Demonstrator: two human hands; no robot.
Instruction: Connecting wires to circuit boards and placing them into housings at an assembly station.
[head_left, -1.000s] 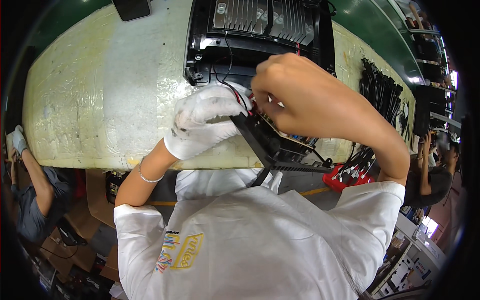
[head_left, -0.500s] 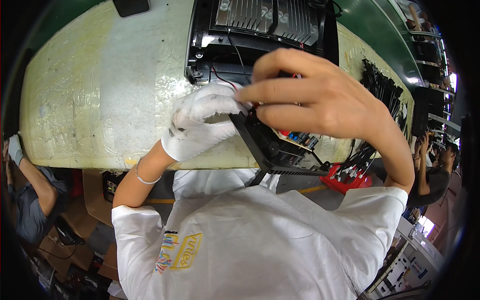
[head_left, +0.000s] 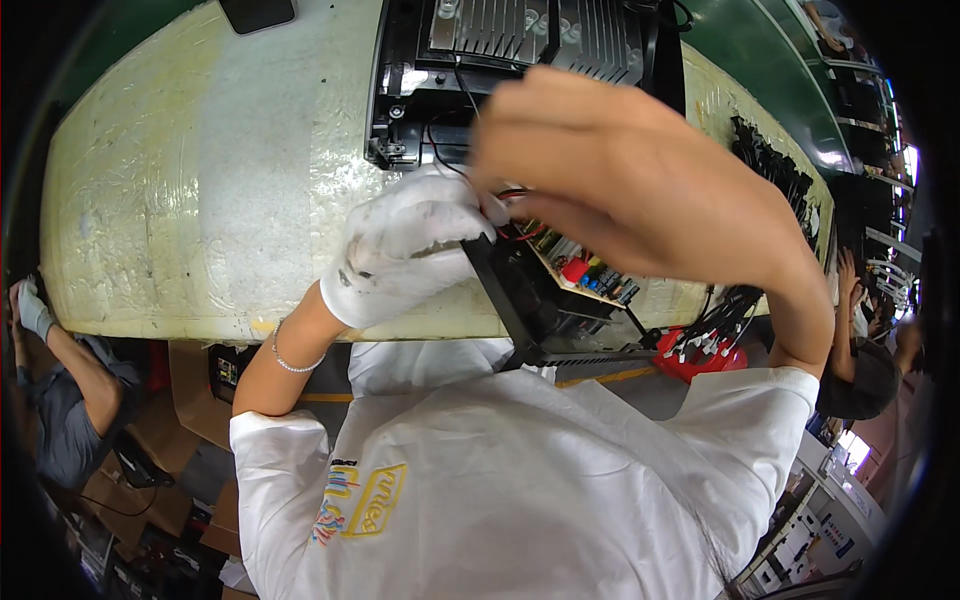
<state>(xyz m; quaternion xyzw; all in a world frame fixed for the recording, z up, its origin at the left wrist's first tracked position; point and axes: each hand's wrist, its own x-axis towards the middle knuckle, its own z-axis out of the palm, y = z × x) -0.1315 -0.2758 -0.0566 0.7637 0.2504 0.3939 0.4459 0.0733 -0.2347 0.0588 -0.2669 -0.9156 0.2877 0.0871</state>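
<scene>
My left hand (head_left: 408,245), in a stained white glove, is closed at the upper left corner of a black plastic housing (head_left: 500,300). This housing lies tilted across the table's near edge. Inside it sits a circuit board (head_left: 583,272) with red and blue parts. Thin red and black wires (head_left: 515,232) run past the gloved fingertips. Bare and partly blurred, my right hand (head_left: 590,165) curls its fingers against those fingertips; what it pinches is hidden. Just beyond both hands is a larger open black case (head_left: 420,110) with finned metal heat sinks (head_left: 490,30).
A bundle of black cables (head_left: 770,165) lies on the table's right side, and more cables (head_left: 715,325) hang over a red container (head_left: 700,362). At the far left rests a dark flat device (head_left: 258,12). Other people work left and right; cardboard boxes (head_left: 195,395) stand below.
My right hand has rolled over, and its outstretched fingers have curled in toward the left fingertips. More of the circuit board shows. The gloved hand stays at the housing's corner.
</scene>
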